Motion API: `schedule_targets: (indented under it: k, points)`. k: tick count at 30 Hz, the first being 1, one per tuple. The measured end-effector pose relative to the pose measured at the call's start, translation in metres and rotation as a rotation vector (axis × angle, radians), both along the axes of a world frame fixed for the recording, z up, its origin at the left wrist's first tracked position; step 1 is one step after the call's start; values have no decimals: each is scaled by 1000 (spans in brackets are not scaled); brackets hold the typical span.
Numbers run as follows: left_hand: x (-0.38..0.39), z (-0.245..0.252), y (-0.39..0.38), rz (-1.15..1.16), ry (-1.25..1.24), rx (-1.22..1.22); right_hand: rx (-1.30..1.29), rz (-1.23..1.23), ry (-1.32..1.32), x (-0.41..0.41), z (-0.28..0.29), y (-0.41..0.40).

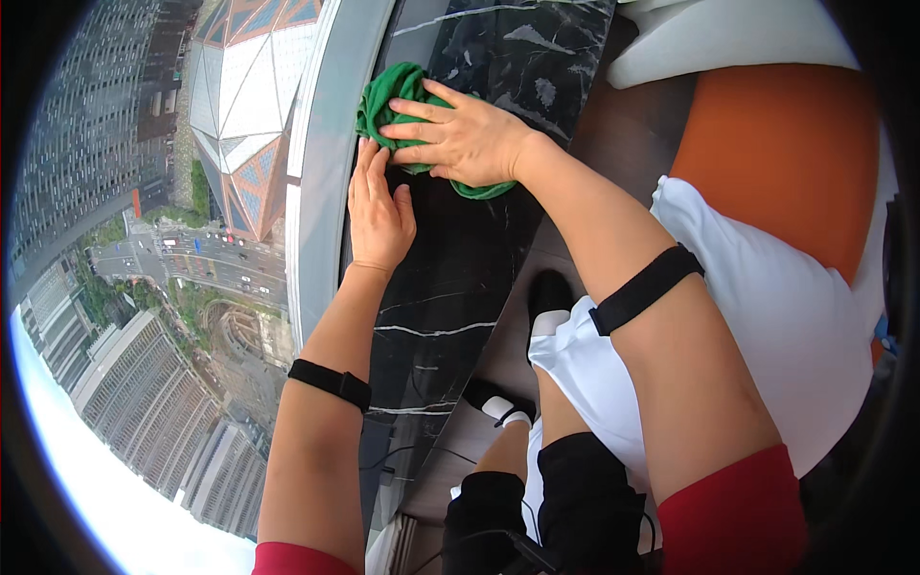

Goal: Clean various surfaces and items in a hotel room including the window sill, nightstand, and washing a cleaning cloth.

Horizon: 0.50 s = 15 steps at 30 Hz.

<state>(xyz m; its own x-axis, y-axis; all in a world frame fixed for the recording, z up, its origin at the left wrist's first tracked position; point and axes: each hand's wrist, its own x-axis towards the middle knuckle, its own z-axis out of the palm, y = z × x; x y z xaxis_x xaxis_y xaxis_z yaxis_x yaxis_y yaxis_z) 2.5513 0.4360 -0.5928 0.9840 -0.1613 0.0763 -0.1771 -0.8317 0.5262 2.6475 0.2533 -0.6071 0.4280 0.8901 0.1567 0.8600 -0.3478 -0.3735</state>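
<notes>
My right hand (460, 136) lies with its fingers spread over a crumpled green cloth (395, 86), holding it against the black, white-veined marble windowsill (431, 266). Part of the cloth pokes out under the heel of that hand. Close to the window frame, my left hand (381, 205) has its fingers stretched out and its thumb apart. Its fingertips meet the near edge of the cloth, and nothing shows in its palm. Both forearms carry black straps.
Along the left of the sill runs the window frame (330, 144), with glass and a city street far below. An orange cushion (783, 158) and white fabric (733, 43) are at the right. A thin dark cable (420, 447) crosses the sill's lower end near my feet.
</notes>
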Motion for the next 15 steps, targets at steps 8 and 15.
schedule_targets:
  k: [8, 15]
  points:
    - [178, -15, -79, 49, -53, 138, 107, -91, -262, 242, 7, -74]
    - [185, 2, -73, 24, 120, 90, -46, -408, -319, 352, 11, -196]
